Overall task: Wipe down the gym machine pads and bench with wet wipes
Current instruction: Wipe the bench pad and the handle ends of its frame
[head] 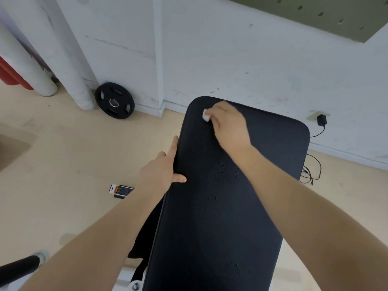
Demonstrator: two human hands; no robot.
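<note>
**Coach:** Head view first, biggest thing first. Where is the pad lying?

**Me:** The black bench pad (220, 206) is running away from me toward the white wall (231, 49), and I am leaning over its near end. Droplets are sitting on its ribbed middle, so that stretch looks unwiped to me.

**Coach:** And your 2 hands?

**Me:** My left hand (161, 166) is bracing the pad's left edge, fingers straight down the side, thumb lying flat on top, gripping nothing. My right hand (228, 124) is reaching to the far left corner, fingers curled and pinching a small folded white wet wipe (206, 115) against the pad.

**Coach:** How are you doing this step well?

**Me:** I am judging it best to be pulling toward myself in overlapping lanes, pressing flat, keeping the left hand steadying. The wipe is tiny, so I would be refolding it to a clean face before reaching the droplets.
</note>
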